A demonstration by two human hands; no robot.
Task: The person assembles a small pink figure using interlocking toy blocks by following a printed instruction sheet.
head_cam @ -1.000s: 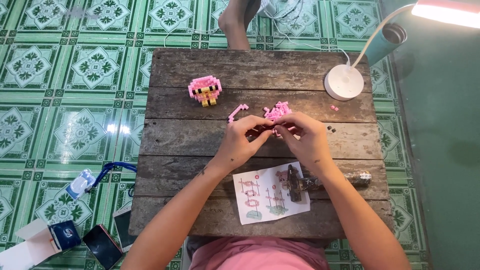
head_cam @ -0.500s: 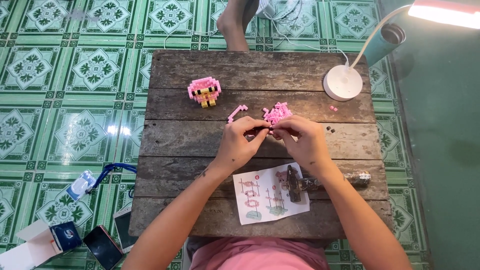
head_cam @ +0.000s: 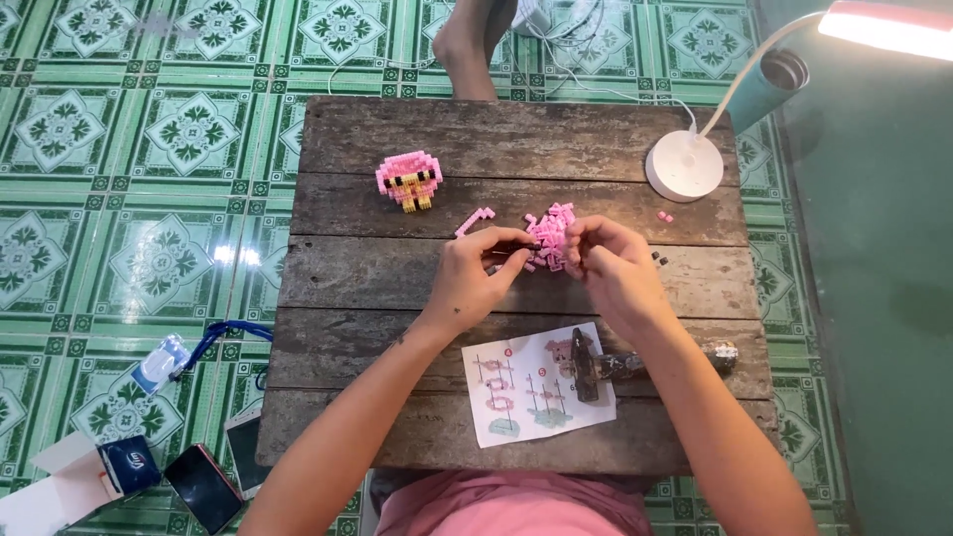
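Head camera looks straight down, fairly high, over the wooden table [head_cam: 397,268]

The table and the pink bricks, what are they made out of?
The table looks like old bare wood: grey-brown planks with grain, cracks and gaps between them, and no shine. The pink bricks between the hands look like plastic: tiny blocks of bright, even colour, like the built pink figure. They are too small to be sure.

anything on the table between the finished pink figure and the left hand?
Head view: one small pink brick strip lies on the planks between the pink figure and the left hand. Otherwise bare wood.
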